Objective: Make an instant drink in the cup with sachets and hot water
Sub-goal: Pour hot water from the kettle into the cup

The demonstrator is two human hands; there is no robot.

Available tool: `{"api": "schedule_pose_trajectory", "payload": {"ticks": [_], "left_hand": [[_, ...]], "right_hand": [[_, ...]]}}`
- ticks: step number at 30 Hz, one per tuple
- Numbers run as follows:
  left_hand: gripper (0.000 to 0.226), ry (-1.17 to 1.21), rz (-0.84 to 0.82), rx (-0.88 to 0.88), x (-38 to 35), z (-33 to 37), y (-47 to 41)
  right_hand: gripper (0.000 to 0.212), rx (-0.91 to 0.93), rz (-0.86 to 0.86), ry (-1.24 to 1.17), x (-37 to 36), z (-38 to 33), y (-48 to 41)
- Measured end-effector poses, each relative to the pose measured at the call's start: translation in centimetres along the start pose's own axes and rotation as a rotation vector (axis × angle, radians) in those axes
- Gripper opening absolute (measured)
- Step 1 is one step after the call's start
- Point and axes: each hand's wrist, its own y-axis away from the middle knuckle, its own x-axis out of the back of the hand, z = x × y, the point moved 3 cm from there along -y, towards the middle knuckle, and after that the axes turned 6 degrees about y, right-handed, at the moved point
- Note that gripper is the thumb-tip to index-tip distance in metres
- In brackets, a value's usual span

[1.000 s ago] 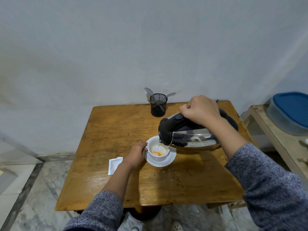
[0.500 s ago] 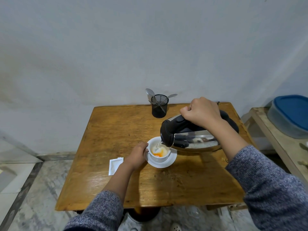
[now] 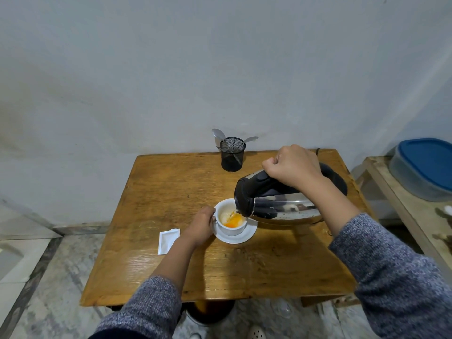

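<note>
A white cup (image 3: 231, 230) stands on a white saucer (image 3: 241, 237) near the middle of the wooden table (image 3: 171, 192). Orange liquid and pale powder show inside it. My left hand (image 3: 201, 225) grips the cup's left side. My right hand (image 3: 292, 166) holds the black handle of a steel kettle (image 3: 281, 209), tilted so its spout hangs over the cup's right rim. A thin stream of water runs into the cup. A white torn sachet (image 3: 167, 241) lies flat to the left of my left hand.
A black mesh holder (image 3: 232, 154) with spoons stands at the table's back edge. The kettle's black base (image 3: 335, 178) is behind the kettle. A side bench (image 3: 401, 216) at right carries a blue-lidded container (image 3: 425, 167). A stool (image 3: 210, 311) sits under the table.
Water keeps pouring from the kettle and the orange patch in the cup has grown. Both hands hold their places; the view has shifted slightly.
</note>
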Motion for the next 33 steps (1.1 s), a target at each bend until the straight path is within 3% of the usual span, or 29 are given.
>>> {"api": "schedule_pose_trajectory", "payload": {"ticks": [33], "left_hand": [[0.031,-0.009,-0.011,0.081,-0.43,-0.05,0.04]], "right_hand": [[0.041,0.005,0.015,0.014,0.62,0.01,0.39]]}}
